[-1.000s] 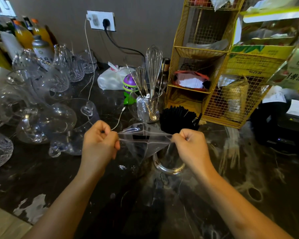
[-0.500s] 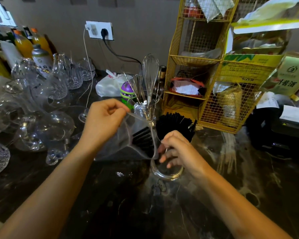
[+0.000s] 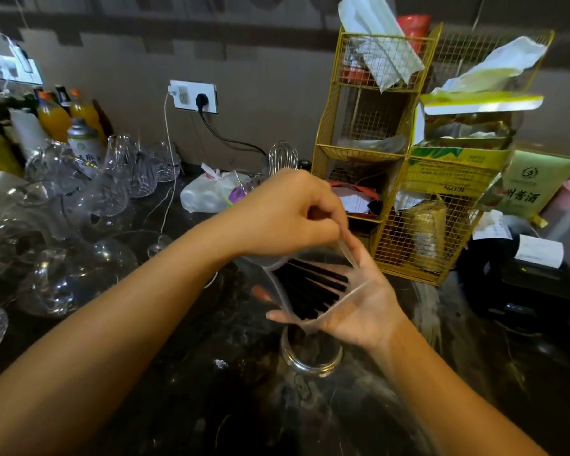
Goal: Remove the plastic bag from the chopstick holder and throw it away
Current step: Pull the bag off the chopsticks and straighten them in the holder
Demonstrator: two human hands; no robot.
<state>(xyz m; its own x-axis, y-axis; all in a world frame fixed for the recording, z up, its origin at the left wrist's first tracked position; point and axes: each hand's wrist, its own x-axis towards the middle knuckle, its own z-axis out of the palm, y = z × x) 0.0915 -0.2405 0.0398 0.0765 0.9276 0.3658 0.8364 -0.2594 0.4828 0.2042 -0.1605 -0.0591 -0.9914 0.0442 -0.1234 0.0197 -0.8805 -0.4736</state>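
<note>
A clear plastic bag (image 3: 287, 284) is stretched over the tops of black chopsticks (image 3: 313, 287) that stand in a round glass-and-metal chopstick holder (image 3: 310, 360) on the dark counter. My left hand (image 3: 287, 212) is above the holder and pinches the bag's upper edge between thumb and fingers. My right hand (image 3: 359, 301) is palm up, fingers spread, just right of the chopsticks, with the bag's rim stretched around its fingers. The holder's upper part is hidden behind the bag and my hands.
Several glass jugs and cups (image 3: 79, 258) crowd the left of the dark marble counter (image 3: 211, 390). A yellow wire rack (image 3: 359, 153) stands behind the holder, a whisk (image 3: 283, 158) and white bag (image 3: 208, 192) farther back, a black printer (image 3: 524, 278) at right.
My left hand has risen and moved right over the holder, pulling the bag upward. My right hand has turned palm up and spread open inside the bag's rim. The camera has tilted upward.
</note>
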